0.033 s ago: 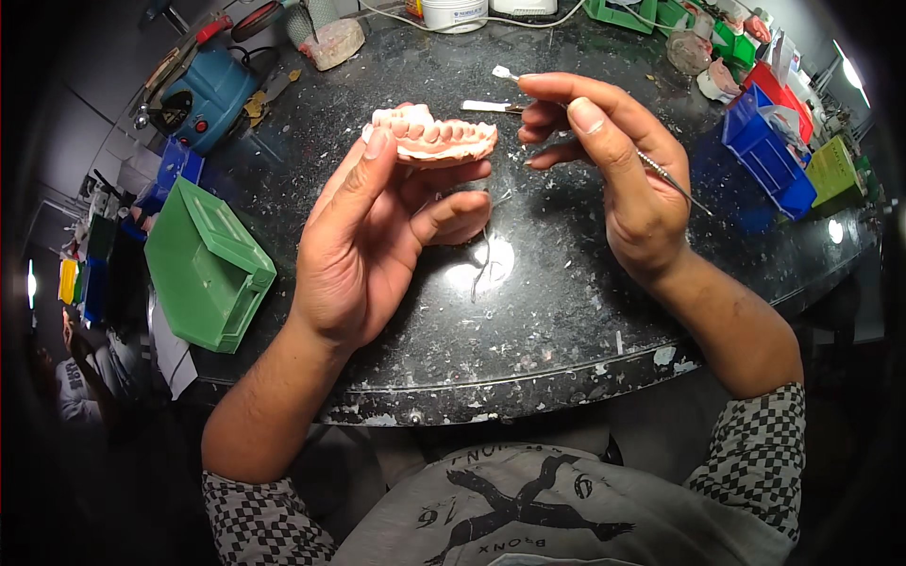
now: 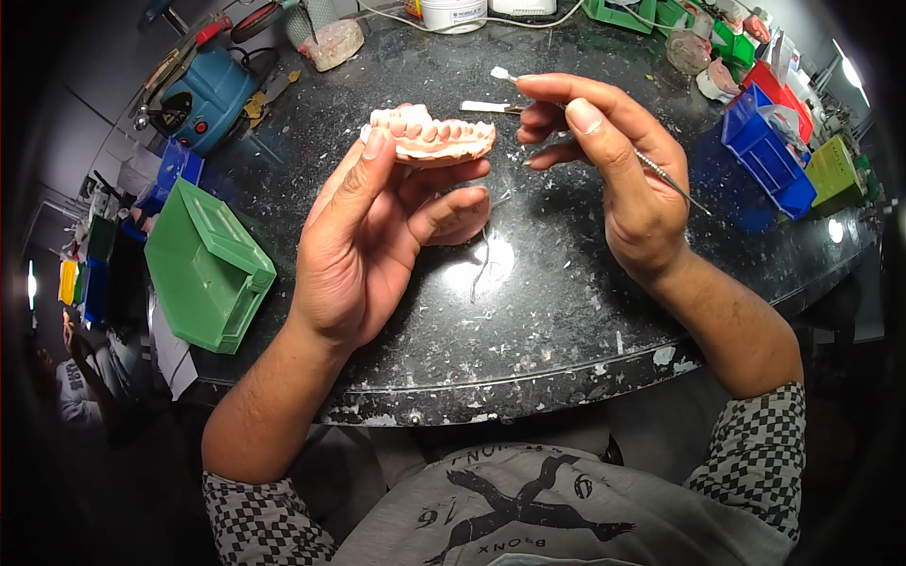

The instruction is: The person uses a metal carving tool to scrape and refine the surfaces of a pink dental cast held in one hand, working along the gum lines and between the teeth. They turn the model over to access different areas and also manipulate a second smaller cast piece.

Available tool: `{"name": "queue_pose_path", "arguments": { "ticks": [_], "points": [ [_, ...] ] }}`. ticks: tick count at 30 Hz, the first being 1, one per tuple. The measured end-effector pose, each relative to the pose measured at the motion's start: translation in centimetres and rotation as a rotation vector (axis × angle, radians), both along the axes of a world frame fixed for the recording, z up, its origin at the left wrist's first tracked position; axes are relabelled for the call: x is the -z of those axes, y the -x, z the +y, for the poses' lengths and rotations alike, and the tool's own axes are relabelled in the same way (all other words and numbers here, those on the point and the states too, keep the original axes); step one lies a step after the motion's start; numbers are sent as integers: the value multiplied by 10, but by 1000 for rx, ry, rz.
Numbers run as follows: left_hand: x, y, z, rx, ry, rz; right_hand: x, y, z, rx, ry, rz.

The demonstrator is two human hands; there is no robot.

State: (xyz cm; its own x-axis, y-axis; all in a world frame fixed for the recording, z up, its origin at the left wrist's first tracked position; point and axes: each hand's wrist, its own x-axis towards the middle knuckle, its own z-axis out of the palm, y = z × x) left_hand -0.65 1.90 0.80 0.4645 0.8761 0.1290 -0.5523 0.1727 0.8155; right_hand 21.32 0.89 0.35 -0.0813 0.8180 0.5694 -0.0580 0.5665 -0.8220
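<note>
My left hand (image 2: pixel 354 241) is closed around a pinkish plaster dental model (image 2: pixel 439 137), thumb against its left end and the row of teeth facing up. A slim metal hand tool (image 2: pixel 665 174) sits in my right hand (image 2: pixel 618 160), pinched between thumb and fingers. A small white tip (image 2: pixel 502 74) shows past the index finger. Below it a white flat blade (image 2: pixel 486 108) runs behind the fingers; whether it is held or lies on the table I cannot tell. Partly hidden by my left fingers, a rounded pinkish piece (image 2: pixel 462 219) rests on the table beside a thin dark strand (image 2: pixel 485 264).
Left of my forearm stands a green bin (image 2: pixel 203 274). A blue machine (image 2: pixel 209 99) and a plaster block (image 2: pixel 335 45) are at the back left, a white tub (image 2: pixel 453 13) at the back. Blue (image 2: pixel 769 156) and yellow-green bins (image 2: pixel 835 179) line the right. Scraps litter the black table (image 2: pixel 528 340).
My left hand and the dental model have shifted very slightly left. The right hand with its tool is almost still.
</note>
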Motion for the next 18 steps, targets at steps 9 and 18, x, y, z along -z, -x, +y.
{"name": "queue_pose_path", "arguments": {
  "ticks": [9, 18],
  "points": [
    [5, 4, 1, -15, -66, 83, -2, 1, -6, -68, -44, 29],
    [1, -1, -3, -121, -144, 248, -3, -1, -5, -56, -161, -114]
  ]
}}
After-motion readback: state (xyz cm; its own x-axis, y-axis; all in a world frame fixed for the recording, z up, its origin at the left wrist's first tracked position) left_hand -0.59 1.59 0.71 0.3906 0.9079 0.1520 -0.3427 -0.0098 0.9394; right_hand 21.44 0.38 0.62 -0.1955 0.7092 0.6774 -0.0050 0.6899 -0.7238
